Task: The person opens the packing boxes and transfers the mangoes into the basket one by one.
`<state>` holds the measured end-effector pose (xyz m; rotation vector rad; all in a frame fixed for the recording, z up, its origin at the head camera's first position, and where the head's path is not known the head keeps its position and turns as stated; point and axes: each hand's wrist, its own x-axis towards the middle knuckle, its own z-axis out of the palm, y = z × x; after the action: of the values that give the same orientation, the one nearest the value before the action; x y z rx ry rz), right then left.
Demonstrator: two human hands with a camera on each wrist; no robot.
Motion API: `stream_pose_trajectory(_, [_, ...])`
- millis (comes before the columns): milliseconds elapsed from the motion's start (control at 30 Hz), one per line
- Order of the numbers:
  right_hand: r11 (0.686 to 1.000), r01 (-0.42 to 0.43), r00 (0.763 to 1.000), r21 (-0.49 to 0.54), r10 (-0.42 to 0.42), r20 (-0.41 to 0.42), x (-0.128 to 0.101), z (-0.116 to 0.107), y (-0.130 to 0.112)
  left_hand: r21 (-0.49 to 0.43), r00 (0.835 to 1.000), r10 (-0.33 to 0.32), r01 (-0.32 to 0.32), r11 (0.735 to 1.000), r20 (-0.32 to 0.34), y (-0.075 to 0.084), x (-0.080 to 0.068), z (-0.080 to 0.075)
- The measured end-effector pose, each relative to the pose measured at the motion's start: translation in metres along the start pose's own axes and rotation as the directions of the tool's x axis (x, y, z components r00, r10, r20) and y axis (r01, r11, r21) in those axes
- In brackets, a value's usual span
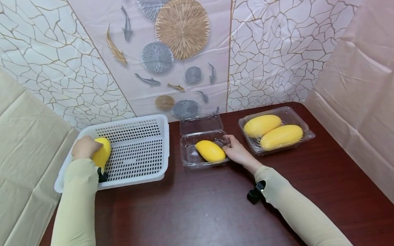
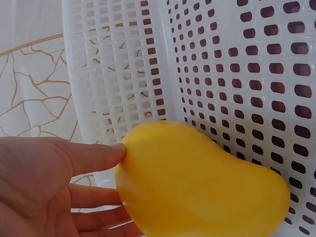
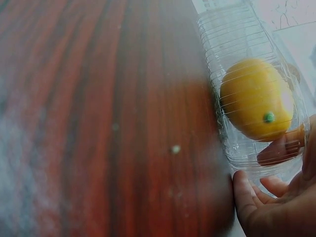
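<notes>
Two hands of mine are at work on the dark red-brown wooden tabletop (image 1: 195,212). At lower left of the frame, my left hand (image 1: 84,147) grasps a smooth yellow mango (image 1: 102,154) inside the white perforated plastic basket (image 1: 142,155). At centre, my right hand (image 1: 236,150) curls its fingers over the rim of an open clear plastic clamshell box (image 1: 200,128), which holds a second yellow mango (image 1: 210,151). Farther right, a closed clear plastic box (image 1: 304,126) contains two more yellow mangoes (image 1: 272,131).
</notes>
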<state>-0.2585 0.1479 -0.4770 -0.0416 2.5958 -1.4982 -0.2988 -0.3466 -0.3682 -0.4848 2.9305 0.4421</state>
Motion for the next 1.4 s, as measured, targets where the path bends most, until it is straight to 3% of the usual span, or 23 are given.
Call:
stream_pose_trajectory(333, [1.000, 0.004, 1.000, -0.002, -0.004, 0.001, 0.000, 0.000, -0.001, 0.012, 1.000, 0.004, -0.003, 1.000, -0.017, -0.002, 0.003, 0.005])
stream_pose_trajectory(600, [1.000, 0.007, 1.000, -0.005, -0.007, -0.002, 0.000, 0.000, -0.003, 0.006, 0.995, 0.095, -0.095, 0.995, -0.020, -0.002, 0.002, 0.002])
stream_pose_trajectory(1000, [1.000, 0.003, 1.000, -0.005, -0.003, -0.008, 0.000, 0.001, -0.002, -0.013, 0.983, 0.184, -0.184, 0.983, -0.013, 0.029, -0.005, -0.001])
stream_pose_trajectory(1400, [1.000, -0.003, 1.000, -0.005, 0.003, 0.003, 0.000, 0.001, 0.000, -0.061, 0.973, 0.228, -0.227, 0.972, 0.017, 0.054, -0.009, -0.003])
